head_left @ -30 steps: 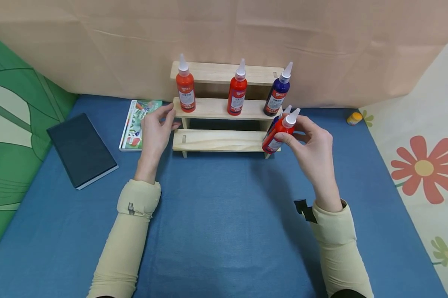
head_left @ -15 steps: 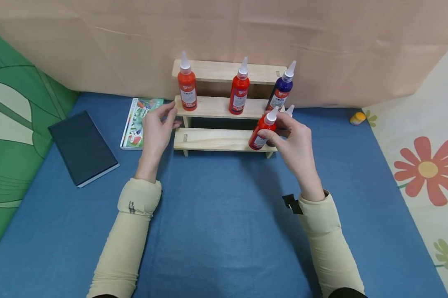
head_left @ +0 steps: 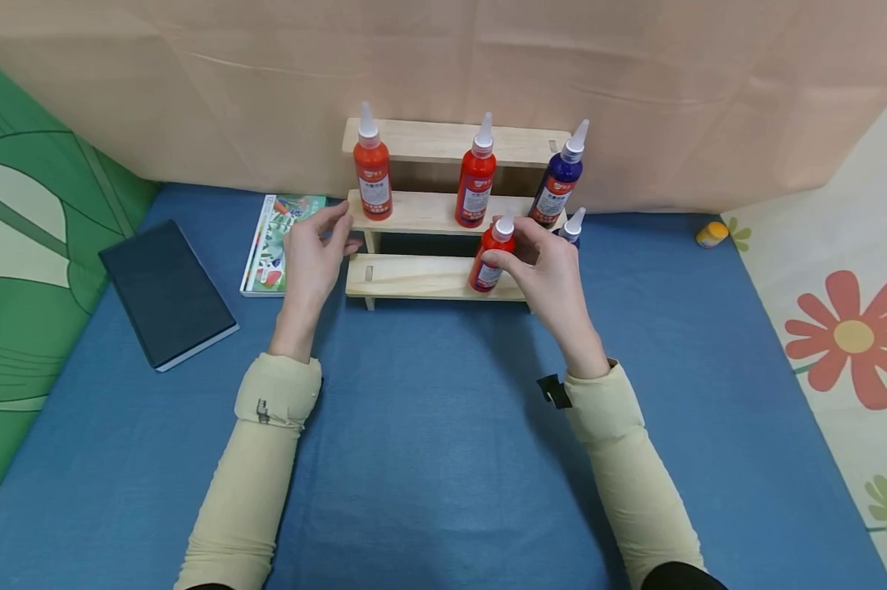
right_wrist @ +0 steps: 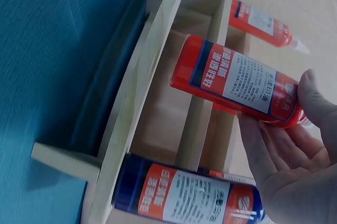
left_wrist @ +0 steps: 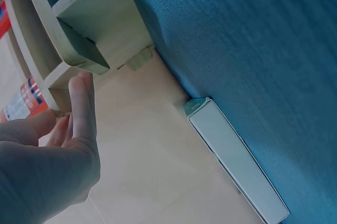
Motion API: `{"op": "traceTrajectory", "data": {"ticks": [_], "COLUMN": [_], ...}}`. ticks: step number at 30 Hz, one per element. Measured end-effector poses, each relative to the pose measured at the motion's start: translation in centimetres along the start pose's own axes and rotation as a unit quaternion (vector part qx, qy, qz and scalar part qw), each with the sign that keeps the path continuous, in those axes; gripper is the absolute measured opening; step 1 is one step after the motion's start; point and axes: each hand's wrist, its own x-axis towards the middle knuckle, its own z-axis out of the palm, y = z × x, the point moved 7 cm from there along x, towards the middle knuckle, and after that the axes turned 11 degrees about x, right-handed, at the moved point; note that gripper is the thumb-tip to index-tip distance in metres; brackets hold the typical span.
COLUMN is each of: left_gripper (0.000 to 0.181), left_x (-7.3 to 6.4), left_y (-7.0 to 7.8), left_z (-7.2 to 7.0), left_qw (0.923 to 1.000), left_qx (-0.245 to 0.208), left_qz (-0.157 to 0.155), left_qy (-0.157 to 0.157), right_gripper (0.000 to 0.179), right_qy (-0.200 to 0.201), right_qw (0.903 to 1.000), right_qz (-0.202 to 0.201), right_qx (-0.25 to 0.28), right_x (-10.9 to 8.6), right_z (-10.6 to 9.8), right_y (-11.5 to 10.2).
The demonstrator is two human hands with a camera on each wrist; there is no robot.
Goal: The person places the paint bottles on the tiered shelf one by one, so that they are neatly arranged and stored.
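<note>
My right hand (head_left: pixel 548 266) pinches a red squeeze bottle (head_left: pixel 491 256) with a white nozzle by its upper part. The bottle is slightly tilted over the front tier of a three-tier wooden shelf (head_left: pixel 407 277). My left hand (head_left: pixel 311 258) grips the shelf's left end at the middle tier, thumb and finger about its corner in the left wrist view. On the middle tier stand an orange-red bottle (head_left: pixel 374 182), a red bottle (head_left: pixel 476 188) and a dark blue bottle (head_left: pixel 557 190). Another blue bottle (right_wrist: pixel 184 195) stands on the front tier's right end, mostly hidden behind my right hand in the head view.
Left of the shelf lie a colourful book (head_left: pixel 270 246) and a dark notebook (head_left: pixel 169 295) on the blue cloth (head_left: pixel 429 426). A small yellow-capped jar (head_left: pixel 711 234) lies near the right edge. A beige sheet (head_left: pixel 443 57) hangs behind the shelf.
My right hand has carried the red bottle leftward along the front tier, uncovering the nozzle of the blue bottle behind it. The left hand has stayed at the shelf end.
</note>
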Motion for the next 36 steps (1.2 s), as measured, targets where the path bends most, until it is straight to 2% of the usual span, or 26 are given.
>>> {"op": "traceTrajectory", "data": {"ticks": [10, 14, 26, 33, 36], "left_gripper": [0.039, 0.039, 0.039, 0.039, 0.040], "left_x": [0.0, -0.1, -0.1, -0.1, 0.0], "left_y": [0.0, -0.1, -0.1, -0.3, -0.3], "left_z": [0.0, -0.1, -0.2, -0.2, -0.3], "left_qw": [1.0000, 0.9999, 1.0000, 0.9999, 0.9999], "left_qx": [0.002, 0.008, 0.007, 0.006, 0.008], "left_qz": [-0.002, -0.006, -0.007, -0.010, -0.007], "left_qy": [-0.003, -0.005, -0.002, -0.002, -0.003], "right_gripper": [0.047, 0.049, 0.051, 0.054, 0.054], "right_qy": [-0.023, -0.020, -0.002, -0.009, -0.011], "right_qw": [0.9996, 0.9997, 0.9998, 0.9998, 0.9999], "right_qz": [0.012, 0.015, 0.017, 0.017, 0.007], "right_qx": [-0.004, -0.004, -0.005, -0.006, 0.000], "right_x": [0.6, 0.8, 0.9, 0.8, 0.7], "right_z": [1.8, 2.1, 2.6, 2.7, 2.4], "right_y": [0.0, 0.2, 0.6, 0.7, 0.1]}}
